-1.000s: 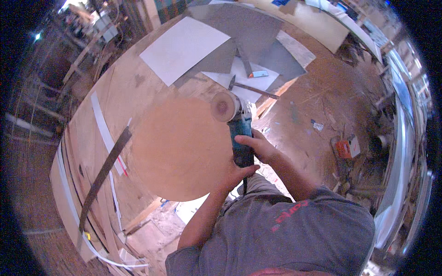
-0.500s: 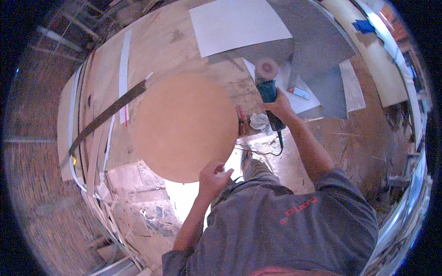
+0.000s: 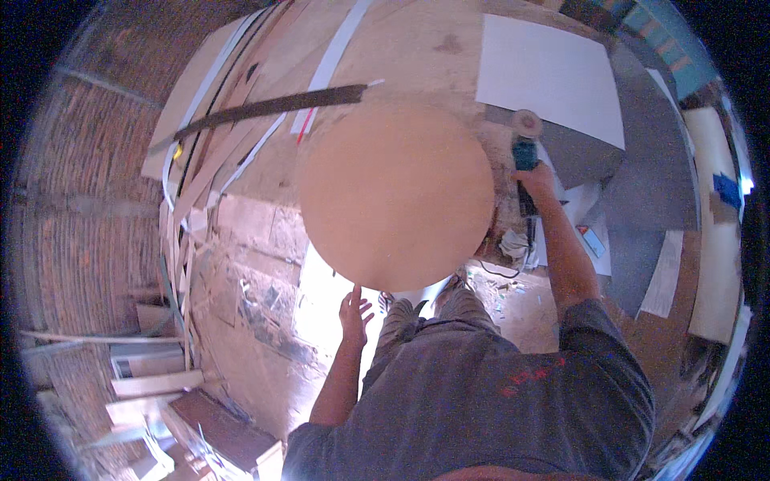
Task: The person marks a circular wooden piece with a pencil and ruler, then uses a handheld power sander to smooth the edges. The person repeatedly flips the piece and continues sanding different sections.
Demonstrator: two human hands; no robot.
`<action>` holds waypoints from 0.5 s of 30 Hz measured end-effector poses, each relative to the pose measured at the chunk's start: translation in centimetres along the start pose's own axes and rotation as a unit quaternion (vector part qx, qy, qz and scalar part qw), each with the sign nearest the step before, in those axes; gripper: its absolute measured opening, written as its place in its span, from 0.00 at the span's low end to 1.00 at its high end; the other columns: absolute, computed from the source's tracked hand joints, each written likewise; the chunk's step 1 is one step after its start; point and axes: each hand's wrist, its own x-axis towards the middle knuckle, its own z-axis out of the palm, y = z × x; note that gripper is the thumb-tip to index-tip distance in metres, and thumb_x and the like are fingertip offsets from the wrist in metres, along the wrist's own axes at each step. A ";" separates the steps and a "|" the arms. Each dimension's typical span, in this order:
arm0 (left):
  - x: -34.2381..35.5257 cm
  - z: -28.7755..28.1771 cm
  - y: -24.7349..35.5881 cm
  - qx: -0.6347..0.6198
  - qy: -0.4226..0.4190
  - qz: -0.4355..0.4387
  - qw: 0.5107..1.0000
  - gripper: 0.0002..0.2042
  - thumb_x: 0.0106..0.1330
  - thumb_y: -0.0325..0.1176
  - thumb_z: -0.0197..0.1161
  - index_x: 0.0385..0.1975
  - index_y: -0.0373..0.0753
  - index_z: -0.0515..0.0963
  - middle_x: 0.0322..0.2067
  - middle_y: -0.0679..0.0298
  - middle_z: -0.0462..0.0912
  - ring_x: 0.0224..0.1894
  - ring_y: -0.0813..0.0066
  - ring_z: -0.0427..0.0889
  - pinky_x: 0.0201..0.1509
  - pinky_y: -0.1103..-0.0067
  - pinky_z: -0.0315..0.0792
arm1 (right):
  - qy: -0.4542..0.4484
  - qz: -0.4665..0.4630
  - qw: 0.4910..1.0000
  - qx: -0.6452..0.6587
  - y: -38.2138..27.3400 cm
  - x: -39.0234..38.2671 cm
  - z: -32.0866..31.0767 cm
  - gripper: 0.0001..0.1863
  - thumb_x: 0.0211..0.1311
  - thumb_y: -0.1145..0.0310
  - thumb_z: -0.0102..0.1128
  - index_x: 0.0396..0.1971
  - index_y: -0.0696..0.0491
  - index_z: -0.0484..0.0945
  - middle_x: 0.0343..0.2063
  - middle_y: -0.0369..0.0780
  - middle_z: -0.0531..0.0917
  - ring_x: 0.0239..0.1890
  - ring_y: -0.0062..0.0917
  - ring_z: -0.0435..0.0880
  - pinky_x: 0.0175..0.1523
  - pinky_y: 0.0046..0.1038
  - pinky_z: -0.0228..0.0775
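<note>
The round wooden disc [image 3: 395, 196] lies flat on the workbench [image 3: 417, 48]. At its near edge the left hand [image 3: 354, 313] hovers with fingers spread, one fingertip just touching the rim. At its far right edge the right hand [image 3: 536, 178] is clamped on a teal grinder [image 3: 525, 144]. The disc looks stiff, smooth and fairly light — best held by its rim.

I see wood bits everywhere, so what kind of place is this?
Probably a woodworking shop. A round wooden board lies on the workbench, the right hand holds a power sander, and offcut strips are scattered about.
</note>
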 end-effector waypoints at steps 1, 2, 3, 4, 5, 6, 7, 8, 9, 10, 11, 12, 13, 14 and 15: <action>0.3 -1.1 -0.4 -0.035 -0.015 -0.006 0.999 0.52 0.60 0.69 0.72 0.73 0.35 0.60 0.59 0.48 0.71 0.63 0.53 0.74 0.61 0.54 0.73 | -0.020 0.001 1.000 -0.006 -1.7 -1.2 1.0 0.34 0.37 0.54 0.81 0.45 0.60 0.87 0.41 0.49 0.91 0.43 0.39 0.92 0.50 0.39 0.83; 0.4 -2.0 -0.9 -0.058 -0.002 -0.014 0.998 0.52 0.60 0.69 0.72 0.73 0.35 0.60 0.60 0.49 0.70 0.63 0.53 0.74 0.61 0.54 0.73 | -0.039 0.003 0.999 -0.013 -2.6 -2.7 1.1 0.34 0.37 0.53 0.82 0.45 0.60 0.87 0.41 0.50 0.91 0.42 0.39 0.92 0.50 0.39 0.82; 0.6 -2.0 -1.0 -0.102 -0.012 -0.027 0.994 0.53 0.60 0.69 0.73 0.73 0.35 0.60 0.61 0.49 0.69 0.63 0.53 0.73 0.62 0.53 0.72 | -0.047 0.006 0.999 -0.020 -4.0 -3.4 0.7 0.34 0.38 0.53 0.82 0.45 0.60 0.87 0.41 0.50 0.91 0.42 0.40 0.92 0.50 0.39 0.82; 1.3 -0.9 -0.5 -0.141 -0.040 -0.039 0.988 0.53 0.60 0.69 0.73 0.74 0.36 0.59 0.62 0.49 0.68 0.64 0.53 0.72 0.62 0.52 0.71 | -0.032 0.012 0.999 -0.019 -2.4 -1.9 0.7 0.36 0.38 0.52 0.82 0.47 0.61 0.86 0.42 0.51 0.91 0.43 0.40 0.92 0.51 0.40 0.82; 2.5 1.1 0.1 -0.169 -0.066 -0.045 0.982 0.53 0.59 0.69 0.73 0.74 0.36 0.59 0.62 0.49 0.68 0.63 0.53 0.72 0.63 0.52 0.71 | -0.003 0.021 1.000 -0.020 1.9 1.1 -0.1 0.38 0.39 0.50 0.82 0.49 0.61 0.85 0.43 0.52 0.90 0.44 0.41 0.91 0.52 0.40 0.82; 2.8 1.2 0.1 -0.194 -0.063 -0.053 0.978 0.54 0.59 0.69 0.74 0.74 0.36 0.59 0.62 0.49 0.68 0.63 0.53 0.72 0.63 0.52 0.71 | -0.018 0.023 0.999 -0.021 1.8 0.5 0.2 0.40 0.39 0.49 0.81 0.52 0.60 0.83 0.45 0.53 0.89 0.47 0.43 0.90 0.54 0.41 0.81; 3.0 1.1 0.1 -0.218 -0.063 -0.060 0.972 0.54 0.59 0.68 0.74 0.74 0.36 0.58 0.63 0.49 0.68 0.63 0.53 0.73 0.64 0.52 0.71 | -0.034 0.023 0.999 -0.022 1.5 0.0 0.5 0.43 0.40 0.47 0.81 0.55 0.60 0.82 0.48 0.55 0.88 0.49 0.45 0.89 0.55 0.43 0.80; 3.1 0.6 0.2 -0.248 -0.063 -0.067 0.964 0.53 0.59 0.67 0.75 0.74 0.36 0.58 0.63 0.50 0.68 0.63 0.53 0.73 0.64 0.53 0.71 | -0.051 0.022 0.998 -0.022 1.2 -0.5 1.1 0.46 0.41 0.46 0.81 0.58 0.60 0.80 0.50 0.56 0.87 0.51 0.47 0.88 0.57 0.44 0.79; 3.2 1.1 0.8 -0.279 -0.074 -0.077 0.954 0.52 0.59 0.65 0.75 0.74 0.36 0.58 0.63 0.50 0.68 0.63 0.54 0.73 0.65 0.53 0.71 | -0.052 0.008 0.997 -0.050 0.9 -0.7 0.5 0.47 0.41 0.45 0.81 0.60 0.59 0.79 0.51 0.57 0.86 0.53 0.48 0.87 0.59 0.45 0.78; 3.4 1.6 1.4 -0.308 -0.086 -0.088 0.944 0.51 0.60 0.63 0.76 0.74 0.37 0.59 0.63 0.51 0.68 0.62 0.54 0.73 0.65 0.54 0.71 | -0.051 -0.005 0.996 -0.078 0.6 -1.0 0.0 0.48 0.42 0.44 0.81 0.61 0.59 0.78 0.52 0.57 0.85 0.55 0.49 0.85 0.61 0.46 0.77; 3.5 2.2 2.0 -0.333 -0.083 -0.103 0.933 0.46 0.64 0.56 0.75 0.73 0.35 0.61 0.63 0.52 0.70 0.64 0.54 0.73 0.67 0.55 0.71 | 0.024 -0.019 0.993 -0.116 0.5 -1.7 -0.1 0.47 0.43 0.45 0.82 0.61 0.58 0.78 0.52 0.57 0.84 0.56 0.50 0.84 0.62 0.46 0.76; 3.9 2.0 1.9 -0.342 -0.107 -0.086 0.930 0.43 0.65 0.54 0.75 0.72 0.34 0.62 0.64 0.52 0.71 0.65 0.53 0.73 0.68 0.55 0.71 | 0.094 -0.035 0.984 -0.150 -0.4 -3.4 0.2 0.46 0.44 0.45 0.82 0.61 0.57 0.79 0.52 0.56 0.84 0.57 0.51 0.82 0.62 0.47 0.74; 4.8 1.6 1.5 -0.351 -0.130 -0.068 0.925 0.41 0.67 0.52 0.74 0.72 0.33 0.63 0.64 0.52 0.71 0.66 0.53 0.73 0.69 0.56 0.71 | 0.163 -0.053 0.968 -0.183 -1.2 -5.0 0.6 0.44 0.46 0.46 0.82 0.61 0.56 0.79 0.52 0.56 0.83 0.57 0.51 0.81 0.63 0.48 0.73; 5.4 1.5 1.2 -0.360 -0.154 -0.052 0.919 0.39 0.68 0.49 0.73 0.71 0.33 0.64 0.64 0.51 0.72 0.66 0.53 0.73 0.69 0.56 0.70 | 0.161 -0.085 0.968 -0.171 -1.6 -6.3 0.6 0.43 0.47 0.48 0.81 0.61 0.56 0.79 0.52 0.55 0.83 0.57 0.51 0.80 0.63 0.48 0.72; 5.6 1.6 1.1 -0.375 -0.144 -0.059 0.914 0.33 0.71 0.44 0.70 0.69 0.32 0.67 0.64 0.51 0.74 0.67 0.53 0.74 0.71 0.58 0.71 | 0.158 -0.116 0.968 -0.159 -1.6 -7.9 0.5 0.41 0.48 0.49 0.81 0.60 0.55 0.80 0.52 0.55 0.83 0.57 0.52 0.79 0.63 0.49 0.72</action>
